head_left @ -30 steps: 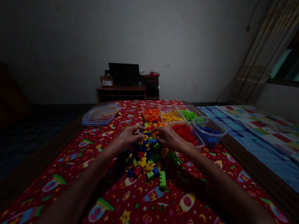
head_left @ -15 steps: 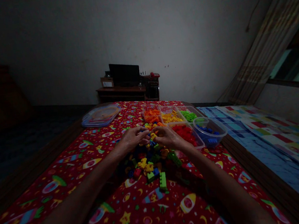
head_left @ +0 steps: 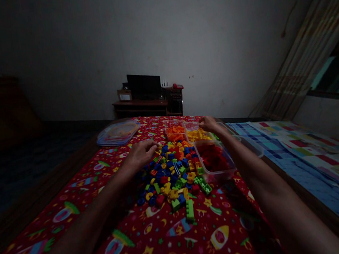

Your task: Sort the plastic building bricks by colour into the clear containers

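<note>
A heap of mixed toy building blocks [head_left: 171, 176] in blue, green, yellow, red and orange lies on the table. At its upper left edge is my left hand [head_left: 142, 154], fingers bent and thumb near the fingertips; whatever they may hold is too dark to make out. My right hand [head_left: 210, 123] is over the far side of the tub of yellow blocks [head_left: 197, 135], its fingers drawn together and pointing left; anything in them is hidden. Nearer stands the tub of red blocks [head_left: 213, 156]. Left of the yellow is the tub of orange blocks [head_left: 175, 133].
My right arm partly covers the tub of green blocks [head_left: 216, 137] and the round tub [head_left: 254, 146] at the right. Stacked clear lids [head_left: 117, 133] lie at the far left of the patterned red tablecloth [head_left: 115, 236]. A monitor [head_left: 144, 86] stands beyond the table.
My right hand has moved away from my left, up and right to the yellow tub. My left hand has shifted slightly left, uncovering more of the heap. The view has tilted slightly.
</note>
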`<move>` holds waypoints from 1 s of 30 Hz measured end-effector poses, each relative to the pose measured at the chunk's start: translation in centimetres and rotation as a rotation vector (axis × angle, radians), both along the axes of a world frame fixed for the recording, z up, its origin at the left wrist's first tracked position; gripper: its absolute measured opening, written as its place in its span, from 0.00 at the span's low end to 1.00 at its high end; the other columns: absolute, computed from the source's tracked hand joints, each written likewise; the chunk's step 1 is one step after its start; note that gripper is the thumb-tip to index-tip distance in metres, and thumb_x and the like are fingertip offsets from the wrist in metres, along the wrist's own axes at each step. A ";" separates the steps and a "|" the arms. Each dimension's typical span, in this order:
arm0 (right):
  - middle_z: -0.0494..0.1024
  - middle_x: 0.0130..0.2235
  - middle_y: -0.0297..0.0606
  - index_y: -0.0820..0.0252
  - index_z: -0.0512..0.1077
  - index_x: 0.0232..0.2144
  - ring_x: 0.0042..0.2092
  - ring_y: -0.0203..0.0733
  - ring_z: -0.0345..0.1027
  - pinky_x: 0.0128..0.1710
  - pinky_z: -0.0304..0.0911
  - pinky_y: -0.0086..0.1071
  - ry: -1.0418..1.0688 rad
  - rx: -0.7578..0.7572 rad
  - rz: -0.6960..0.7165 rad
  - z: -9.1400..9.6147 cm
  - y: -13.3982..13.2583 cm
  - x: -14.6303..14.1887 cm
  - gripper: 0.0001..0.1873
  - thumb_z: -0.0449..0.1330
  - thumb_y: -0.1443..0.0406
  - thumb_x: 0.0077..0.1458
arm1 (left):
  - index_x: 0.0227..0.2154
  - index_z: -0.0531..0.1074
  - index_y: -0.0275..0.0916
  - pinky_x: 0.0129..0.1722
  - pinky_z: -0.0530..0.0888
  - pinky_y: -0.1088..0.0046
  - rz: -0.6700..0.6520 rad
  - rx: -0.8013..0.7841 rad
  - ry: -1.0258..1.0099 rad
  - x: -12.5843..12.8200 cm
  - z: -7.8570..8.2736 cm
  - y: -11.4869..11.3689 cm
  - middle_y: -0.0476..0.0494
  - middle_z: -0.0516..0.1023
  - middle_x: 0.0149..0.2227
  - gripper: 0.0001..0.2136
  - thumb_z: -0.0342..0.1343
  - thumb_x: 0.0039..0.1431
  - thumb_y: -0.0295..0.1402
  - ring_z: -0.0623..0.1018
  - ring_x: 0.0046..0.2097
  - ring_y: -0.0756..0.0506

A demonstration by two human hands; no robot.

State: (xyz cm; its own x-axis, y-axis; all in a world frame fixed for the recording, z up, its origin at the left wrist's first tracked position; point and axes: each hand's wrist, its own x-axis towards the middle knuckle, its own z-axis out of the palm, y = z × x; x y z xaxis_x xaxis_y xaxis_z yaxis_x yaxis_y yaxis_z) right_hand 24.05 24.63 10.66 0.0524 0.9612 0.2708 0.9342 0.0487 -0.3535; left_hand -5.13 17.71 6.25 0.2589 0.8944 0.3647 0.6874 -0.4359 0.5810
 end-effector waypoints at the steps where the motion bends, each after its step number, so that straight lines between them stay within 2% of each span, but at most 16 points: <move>1: 0.79 0.35 0.48 0.71 0.77 0.38 0.36 0.40 0.72 0.38 0.63 0.27 -0.002 0.036 0.016 -0.1 -0.3 -0.4 0.16 0.53 0.74 0.49 | 0.33 0.78 0.39 0.40 0.72 0.68 0.015 0.020 0.044 -0.2 -0.1 0.2 0.45 0.81 0.33 0.14 0.49 0.52 0.37 0.79 0.36 0.42; 3: 0.79 0.39 0.47 0.67 0.76 0.41 0.39 0.39 0.71 0.40 0.62 0.28 0.010 0.108 0.099 -0.5 -1.5 -1.6 0.18 0.51 0.72 0.51 | 0.33 0.78 0.39 0.41 0.72 0.68 0.022 0.027 0.098 -0.6 -0.5 0.7 0.44 0.82 0.35 0.13 0.49 0.51 0.36 0.78 0.37 0.41; 5: 0.79 0.37 0.44 0.66 0.76 0.40 0.36 0.38 0.70 0.38 0.62 0.28 0.038 0.133 0.244 -1.1 -3.1 -3.1 0.17 0.51 0.71 0.52 | 0.33 0.78 0.40 0.41 0.71 0.69 0.017 0.005 0.129 -1.2 -1.0 1.3 0.44 0.82 0.37 0.13 0.50 0.50 0.34 0.78 0.38 0.41; 8: 0.77 0.30 0.40 0.67 0.77 0.34 0.31 0.35 0.67 0.33 0.59 0.27 0.059 0.074 0.463 -2.4 -5.7 -5.8 0.14 0.51 0.72 0.51 | 0.33 0.79 0.41 0.42 0.71 0.70 0.039 -0.037 0.163 -1.9 -1.8 2.1 0.44 0.82 0.38 0.12 0.52 0.49 0.33 0.78 0.41 0.40; 10: 0.76 0.29 0.39 0.67 0.76 0.32 0.31 0.35 0.66 0.33 0.58 0.27 0.023 0.047 0.537 -3.3 -7.0 -7.6 0.13 0.51 0.74 0.50 | 0.34 0.78 0.41 0.44 0.70 0.69 0.049 -0.058 0.185 -2.3 -2.3 2.5 0.43 0.81 0.38 0.12 0.54 0.48 0.33 0.77 0.44 0.39; 16: 0.75 0.43 0.46 0.64 0.72 0.44 0.45 0.41 0.66 0.44 0.57 0.30 -0.177 0.059 0.677 -6.6 -8.1 -10.6 0.19 0.51 0.77 0.51 | 0.37 0.78 0.40 0.42 0.70 0.70 -0.080 -0.074 0.219 -1.9 -4.1 2.9 0.40 0.80 0.41 0.14 0.54 0.49 0.38 0.77 0.43 0.39; 19: 0.74 0.43 0.49 0.66 0.72 0.42 0.46 0.43 0.64 0.46 0.57 0.32 -0.292 0.031 0.636 -7.7 -8.1 -10.3 0.17 0.51 0.77 0.52 | 0.33 0.78 0.41 0.37 0.69 0.71 -0.094 -0.021 0.254 -1.3 -4.5 2.8 0.41 0.81 0.35 0.11 0.54 0.48 0.36 0.77 0.38 0.40; 22: 0.74 0.43 0.48 0.65 0.71 0.43 0.46 0.43 0.64 0.46 0.57 0.33 -0.316 0.026 0.564 -7.7 -8.5 -9.6 0.15 0.50 0.74 0.55 | 0.27 0.78 0.40 0.32 0.67 0.72 -0.102 -0.001 0.288 -1.0 -4.3 2.5 0.43 0.79 0.29 0.09 0.53 0.47 0.35 0.75 0.32 0.42; 26: 0.75 0.42 0.44 0.60 0.71 0.46 0.45 0.42 0.65 0.43 0.58 0.31 -0.279 -0.012 0.540 -6.5 -9.3 -8.9 0.18 0.52 0.73 0.54 | 0.24 0.77 0.40 0.28 0.64 0.74 -0.086 -0.034 0.276 -0.6 -3.6 2.0 0.45 0.79 0.26 0.07 0.54 0.45 0.35 0.74 0.30 0.44; 30: 0.77 0.37 0.40 0.58 0.74 0.43 0.39 0.40 0.68 0.36 0.57 0.29 -0.207 -0.070 0.532 -4.9 -9.8 -8.6 0.19 0.52 0.74 0.52 | 0.26 0.78 0.40 0.30 0.65 0.73 -0.060 -0.034 0.263 -0.3 -3.3 1.7 0.42 0.80 0.30 0.10 0.52 0.49 0.37 0.76 0.33 0.42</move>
State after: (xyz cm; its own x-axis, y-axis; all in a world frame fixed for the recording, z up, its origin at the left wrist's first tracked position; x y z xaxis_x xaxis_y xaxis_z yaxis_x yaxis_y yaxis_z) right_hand 15.48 14.78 5.79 -0.4909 0.8565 0.1591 0.8373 0.5144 -0.1856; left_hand -5.45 19.39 2.95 0.3939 0.8851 0.2478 0.7900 -0.4638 0.4010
